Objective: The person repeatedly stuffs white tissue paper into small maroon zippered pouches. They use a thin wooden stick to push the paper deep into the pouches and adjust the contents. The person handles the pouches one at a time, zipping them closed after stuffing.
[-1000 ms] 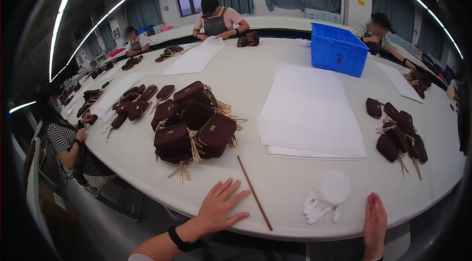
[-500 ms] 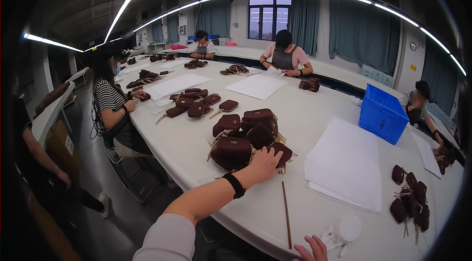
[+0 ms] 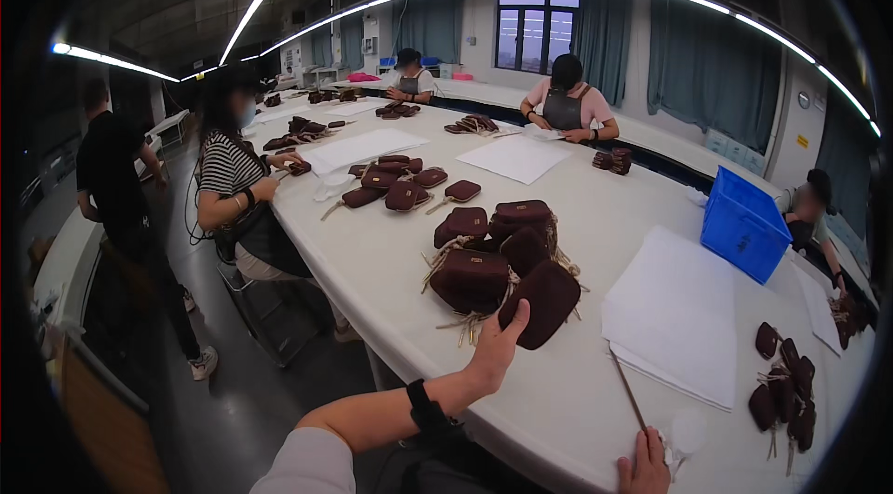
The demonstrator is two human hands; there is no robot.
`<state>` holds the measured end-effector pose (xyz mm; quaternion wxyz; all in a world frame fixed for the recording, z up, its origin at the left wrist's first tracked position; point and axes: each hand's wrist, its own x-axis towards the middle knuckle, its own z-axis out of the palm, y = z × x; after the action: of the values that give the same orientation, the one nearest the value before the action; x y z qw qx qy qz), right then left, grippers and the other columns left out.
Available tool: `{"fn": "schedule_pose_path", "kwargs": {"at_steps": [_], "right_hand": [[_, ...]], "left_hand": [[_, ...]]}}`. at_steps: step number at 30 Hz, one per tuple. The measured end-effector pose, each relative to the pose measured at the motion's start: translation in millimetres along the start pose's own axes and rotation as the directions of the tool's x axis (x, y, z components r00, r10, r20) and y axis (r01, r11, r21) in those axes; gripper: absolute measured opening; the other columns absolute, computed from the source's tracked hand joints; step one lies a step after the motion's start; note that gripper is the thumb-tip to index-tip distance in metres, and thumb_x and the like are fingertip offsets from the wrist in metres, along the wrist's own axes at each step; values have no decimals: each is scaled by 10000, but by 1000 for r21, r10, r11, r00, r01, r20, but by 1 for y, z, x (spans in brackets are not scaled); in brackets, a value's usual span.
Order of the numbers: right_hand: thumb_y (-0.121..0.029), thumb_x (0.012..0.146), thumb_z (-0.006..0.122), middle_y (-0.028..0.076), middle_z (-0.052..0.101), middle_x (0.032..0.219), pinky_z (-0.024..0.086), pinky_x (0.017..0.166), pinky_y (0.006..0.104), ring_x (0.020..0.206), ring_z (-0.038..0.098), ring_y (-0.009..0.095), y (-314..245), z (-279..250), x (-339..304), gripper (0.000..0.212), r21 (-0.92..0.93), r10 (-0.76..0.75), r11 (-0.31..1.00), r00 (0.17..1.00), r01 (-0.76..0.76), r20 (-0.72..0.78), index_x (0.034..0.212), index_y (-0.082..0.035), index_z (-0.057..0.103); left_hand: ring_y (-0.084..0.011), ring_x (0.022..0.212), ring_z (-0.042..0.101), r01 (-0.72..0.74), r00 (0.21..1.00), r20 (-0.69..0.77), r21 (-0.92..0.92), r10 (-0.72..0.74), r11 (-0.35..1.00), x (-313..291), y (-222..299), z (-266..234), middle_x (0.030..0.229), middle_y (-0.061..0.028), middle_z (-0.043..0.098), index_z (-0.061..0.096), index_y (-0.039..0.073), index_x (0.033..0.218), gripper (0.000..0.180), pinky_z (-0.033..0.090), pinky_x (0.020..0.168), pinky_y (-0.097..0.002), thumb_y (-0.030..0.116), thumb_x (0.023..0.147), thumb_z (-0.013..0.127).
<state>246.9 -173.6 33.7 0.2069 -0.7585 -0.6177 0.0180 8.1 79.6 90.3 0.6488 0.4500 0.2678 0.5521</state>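
Note:
My left hand (image 3: 496, 348) grips a dark maroon zip pouch (image 3: 544, 308), thumb across its near face, fingers hidden behind it. The pouch is tilted up beside a pile of similar maroon pouches (image 3: 470, 278) with beige cords and small metal plates. At the lower edge, my right hand (image 3: 645, 464) is closed on the near end of a thin brown stick (image 3: 627, 387). The stick slants away toward a stack of white sheets (image 3: 670, 317). A small white round container (image 3: 688, 433) stands next to my right hand, partly hidden by it.
A blue crate (image 3: 744, 226) stands at the right, beyond the white sheets. More maroon pouches lie at the right (image 3: 784, 387) and farther left (image 3: 406, 196). Co-workers sit around the white table (image 3: 391, 280); a person in black (image 3: 121, 187) stands on the floor at left.
My left hand has lifted the pouch from the pile's near edge and tilted it up. My right hand has reached the stick and closed on it; the stick now slants differently. The view has shifted.

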Motion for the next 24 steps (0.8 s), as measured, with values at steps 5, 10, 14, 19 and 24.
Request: {"fn": "schedule_pose_path", "kwargs": {"at_steps": [5,10,14,19,24], "right_hand": [[-215,970,604,236,472,1481,380,1130,435,1357,469,372,89,-24,-14,523,-166,57,984,995,-70,-84,1407,50,492],[-244,887,689,266,529,1415,417,1081,458,1289,518,429,111,-52,-15,532,-74,180,979,979,-187,-94,1313,51,572],[-232,879,708,245,563,1370,434,1062,460,1273,535,412,128,-61,-39,499,-295,178,925,960,-238,-218,1282,38,592],[-121,870,733,201,646,1251,528,920,408,1122,636,347,16,-51,-15,381,126,87,992,882,-31,-464,1221,2,650],[-102,857,738,126,698,967,545,698,338,877,669,281,-76,-11,13,366,550,16,827,973,117,-230,1205,-23,658]], "left_hand": [[-121,1152,604,443,879,70,-484,-471,755,-47,-23,-2,1282,-17,625,541,85,1366,512,507,959,-273,302,944,734],[-166,1087,657,611,761,205,-546,-616,573,-64,-42,-6,1205,-36,667,601,92,1248,344,556,918,-293,125,930,726],[-174,1103,649,673,733,280,-431,-620,601,-76,-44,5,1213,-43,658,602,101,1239,361,549,945,-310,27,904,714],[-197,1197,607,742,667,404,-294,-626,602,-90,-57,7,1289,-45,615,552,118,1313,437,509,1008,-363,-12,914,673],[-203,1262,556,777,596,530,-195,-602,598,-104,-63,21,1331,-43,592,510,133,1381,521,444,1089,-408,-23,912,675]]}}
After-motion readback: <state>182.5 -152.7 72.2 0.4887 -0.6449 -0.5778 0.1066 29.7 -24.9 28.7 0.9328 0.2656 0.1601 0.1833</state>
